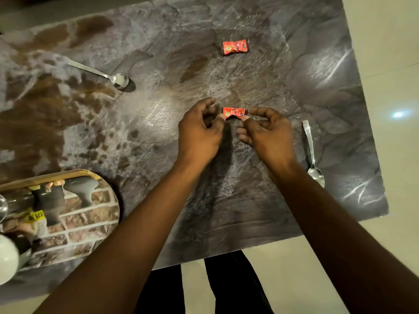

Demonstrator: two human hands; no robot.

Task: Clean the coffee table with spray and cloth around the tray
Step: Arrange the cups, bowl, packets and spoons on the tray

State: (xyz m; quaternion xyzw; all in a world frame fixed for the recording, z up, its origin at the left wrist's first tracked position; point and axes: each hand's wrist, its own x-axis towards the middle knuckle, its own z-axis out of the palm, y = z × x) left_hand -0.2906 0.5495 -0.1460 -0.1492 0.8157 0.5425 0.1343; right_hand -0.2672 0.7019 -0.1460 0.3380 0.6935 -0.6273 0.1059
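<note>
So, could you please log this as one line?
left hand, right hand: pinch near sachet | far sachet: on table | tray: left

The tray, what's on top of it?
A shiny metal vessel and a white rounded object, both cut off by the frame edge; the tray beneath them is hidden.

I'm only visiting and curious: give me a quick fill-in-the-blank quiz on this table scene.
1. The left hand and right hand pinch the ends of a small ___ sachet.
2. The oval wood-rimmed tray bears a printed ___-wall pattern.
3. On the grey marbled table, one shiny metal spoon lies right of the hands, another spoon to their ___.
Missing words: red; brick; left.
</note>
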